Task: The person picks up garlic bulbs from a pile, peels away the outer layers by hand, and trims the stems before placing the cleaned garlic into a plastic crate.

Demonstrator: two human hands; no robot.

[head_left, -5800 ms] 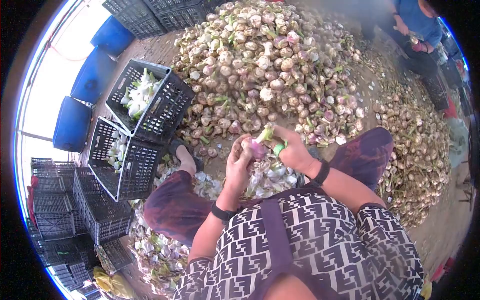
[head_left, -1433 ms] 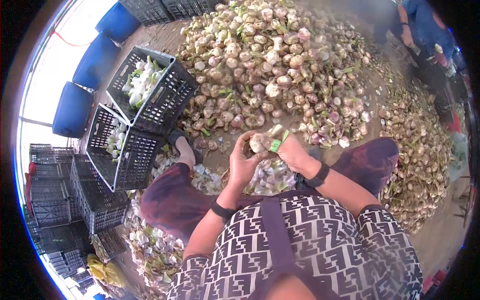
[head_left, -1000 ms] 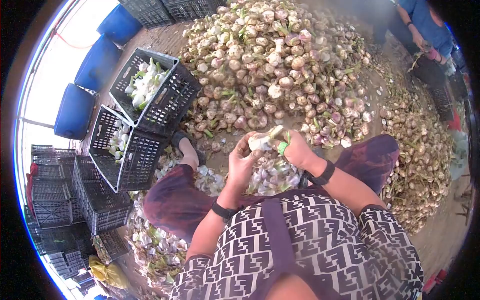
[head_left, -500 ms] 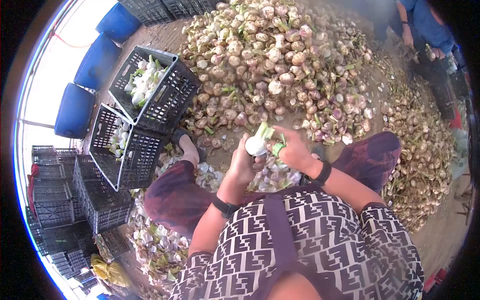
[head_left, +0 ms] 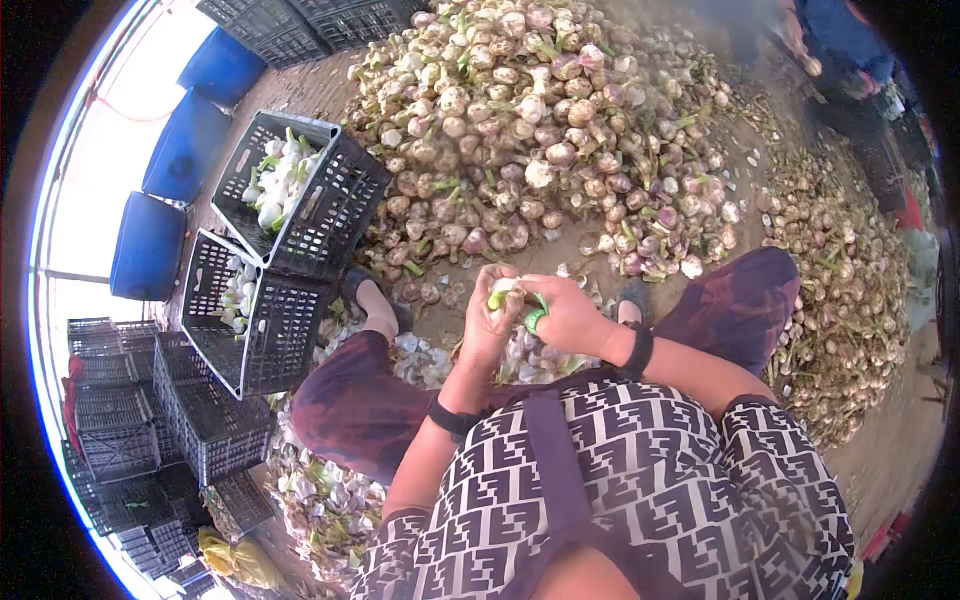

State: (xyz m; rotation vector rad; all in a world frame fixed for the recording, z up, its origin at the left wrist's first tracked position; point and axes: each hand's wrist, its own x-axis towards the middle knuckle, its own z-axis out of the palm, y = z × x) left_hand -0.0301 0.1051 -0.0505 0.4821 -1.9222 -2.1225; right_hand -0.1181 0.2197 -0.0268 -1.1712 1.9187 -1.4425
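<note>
My left hand (head_left: 487, 318) is wrapped round a pale garlic bulb (head_left: 503, 288), held in front of my lap with a greenish part facing up. Against its right side, my right hand (head_left: 565, 318) has its fingers closed on a green-handled tool (head_left: 536, 314); the tool's working end is hidden. Loose peeled skins (head_left: 525, 358) lie on the ground below both hands. Just beyond them rises a large heap of unpeeled garlic (head_left: 560, 130).
Two black crates, an upper one (head_left: 335, 200) and a lower one (head_left: 285, 335), hold peeled white garlic at the left. Blue barrels (head_left: 147, 245) and stacked crates (head_left: 215, 410) stand farther left. Another garlic pile (head_left: 830, 290) lies right. A person (head_left: 845, 45) is at the upper right.
The bulb has turned in my left hand, its stem no longer pointing up, and the fingers cover more of it. My right hand has moved slightly left and down. The view has shifted a little.
</note>
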